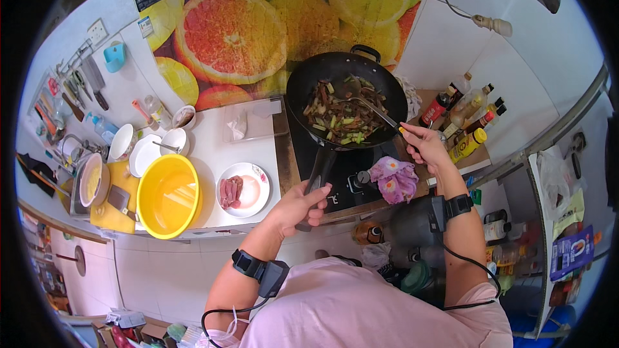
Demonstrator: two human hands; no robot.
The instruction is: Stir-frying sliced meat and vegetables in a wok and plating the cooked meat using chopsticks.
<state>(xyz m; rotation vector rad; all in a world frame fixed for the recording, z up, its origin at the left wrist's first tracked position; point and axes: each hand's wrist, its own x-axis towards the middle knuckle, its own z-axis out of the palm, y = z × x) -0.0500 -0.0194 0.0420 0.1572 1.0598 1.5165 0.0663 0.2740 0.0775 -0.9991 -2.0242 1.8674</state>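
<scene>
My left hand (pixel 301 207) is wrapped around the long black handle of a wok (pixel 394 92), which is over the black stove (pixel 314 174). In my right hand (pixel 425 147) is the handle of a metal ladle (pixel 375 108); its bowl lies in the food at the wok's upper middle. The food (pixel 346 123) is a mix of brown strips and green vegetable pieces. Below the wok's right side, a purple patterned cloth (pixel 394 179) lies beside the stove knob (pixel 360 180). A floral-rimmed plate (pixel 261 193) left of the wok holds raw meat slices (pixel 231 192).
Left on the counter stand a yellow basin (pixel 169 198), white bowls and a yellow cutting board (pixel 113 220) with a cleaver (pixel 118 198). A clear plastic tray (pixel 254 133) sits behind the plate. Several sauce bottles (pixel 466 145) crowd the right corner; a white shelf edge (pixel 544 251) rises at right.
</scene>
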